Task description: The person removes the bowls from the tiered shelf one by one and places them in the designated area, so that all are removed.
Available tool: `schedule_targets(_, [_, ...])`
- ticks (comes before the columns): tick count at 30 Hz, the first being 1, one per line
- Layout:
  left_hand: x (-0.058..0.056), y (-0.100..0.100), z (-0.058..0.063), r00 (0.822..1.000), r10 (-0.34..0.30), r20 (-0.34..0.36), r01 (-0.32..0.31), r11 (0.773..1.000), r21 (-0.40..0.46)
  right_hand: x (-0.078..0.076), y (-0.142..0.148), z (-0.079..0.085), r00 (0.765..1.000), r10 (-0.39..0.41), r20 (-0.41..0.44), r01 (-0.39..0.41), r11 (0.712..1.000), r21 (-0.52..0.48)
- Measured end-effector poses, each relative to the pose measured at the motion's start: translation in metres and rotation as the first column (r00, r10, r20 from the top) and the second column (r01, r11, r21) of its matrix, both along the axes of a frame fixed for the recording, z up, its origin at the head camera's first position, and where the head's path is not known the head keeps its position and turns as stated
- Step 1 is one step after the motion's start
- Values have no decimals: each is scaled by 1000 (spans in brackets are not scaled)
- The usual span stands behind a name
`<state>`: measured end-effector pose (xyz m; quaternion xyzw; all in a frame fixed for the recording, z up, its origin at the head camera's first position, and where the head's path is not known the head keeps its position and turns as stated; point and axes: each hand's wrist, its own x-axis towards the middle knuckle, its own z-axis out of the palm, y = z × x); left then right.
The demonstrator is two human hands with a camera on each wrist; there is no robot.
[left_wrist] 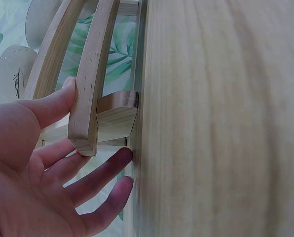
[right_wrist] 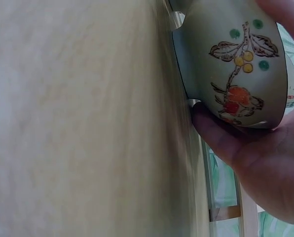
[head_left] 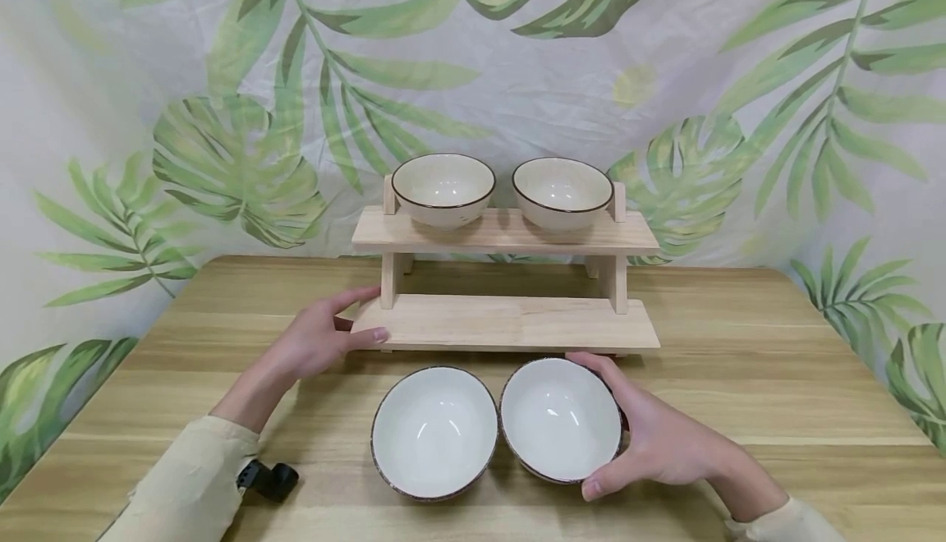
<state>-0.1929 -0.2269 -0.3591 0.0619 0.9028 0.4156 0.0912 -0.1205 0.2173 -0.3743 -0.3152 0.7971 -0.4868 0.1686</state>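
Pale wood, two-tier: one shelf (head_left: 510, 322), standing toward the rear of the counter (head_left: 746, 369). Upper board carries two bowls, the upper left bowl (head_left: 443, 189) and the upper right bowl (head_left: 563, 189), both upright, set apart.

White inside, dark-rimmed: two further bowls on the counter before the shelf. Front left bowl (head_left: 434, 431), upright, untouched. Front right bowl (head_left: 560, 419), painted outside with fruit and leaves, held; whether its foot bears fully on the counter cannot be told. The two rims touch or nearly so.

Hands, two. Left hand (head_left: 318, 337): at the shelf's left end, thumb on the lower board, nearest fingers round its edge, others spread. Right hand (head_left: 658, 443): spread wide about the front right bowl, thumb on the near side, fingers on the far side.

Handling notes, by judgement: glaze looks slick, so keep thumb and fingers opposed and low on the wall; keep the mouth level; draw this bowl clear of its neighbour before any lift, lest the rims knock; the left hand should steady the shelf without tipping it.
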Motion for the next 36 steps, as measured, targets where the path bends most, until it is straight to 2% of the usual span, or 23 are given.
schedule_targets(11, [2,-1,1,1000,7,0,-7,1000,-13,0,-1,2,1000,2,16,-2,1000,18])
schedule_targets(18, [2,-1,3,1000,8,-2,-8,1000,-25,-4,1,10,997,-57,-50,59,997,42])
schedule_targets(26, [2,-1,3,1000,11,-1,-11,999,-33,-10,6,24,986,-109,-124,101,993,-68])
schedule_targets(31, [1,-1,2,1000,6,0,-6,1000,-24,-14,4,32,973,-194,-122,177,974,-138])
schedule_targets(36, [0,0,0,1000,6,5,-6,1000,-21,-19,2,45,951,-285,-124,260,948,-181])
